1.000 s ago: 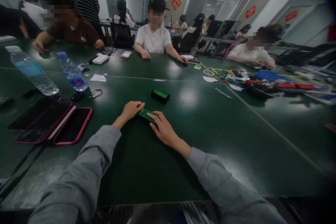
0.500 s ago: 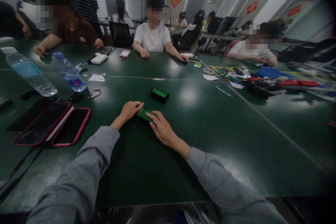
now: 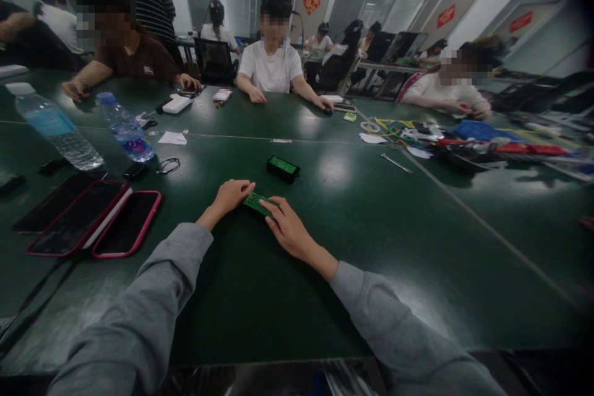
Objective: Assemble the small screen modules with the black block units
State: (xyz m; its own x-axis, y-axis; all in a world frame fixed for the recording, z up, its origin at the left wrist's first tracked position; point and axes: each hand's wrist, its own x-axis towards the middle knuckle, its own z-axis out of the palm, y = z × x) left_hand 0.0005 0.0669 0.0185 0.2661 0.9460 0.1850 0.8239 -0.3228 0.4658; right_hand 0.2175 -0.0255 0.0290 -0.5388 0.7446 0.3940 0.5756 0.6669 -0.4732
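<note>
A green circuit board [image 3: 255, 201] in a dark case lies on the dark green table [image 3: 223, 303], between my two hands. My left hand [image 3: 228, 196] grips its left end with the fingers closed around the edge. Over its right end lies my right hand [image 3: 290, 228], fingers on the board's top and right side. A second green board in a black case [image 3: 283, 168] rests just beyond, touched by neither hand.
Two bottles [image 3: 58, 127] [image 3: 125, 129] and phones with red-pink cases [image 3: 127, 224] are on the left. A wrench [image 3: 396, 163] and a pile of cables and tools [image 3: 487, 142] lie at the right. Several people sit across the table.
My hands and the board hold nearly the same pose. At the far left, a person's hand has moved onto a dark device on the table.
</note>
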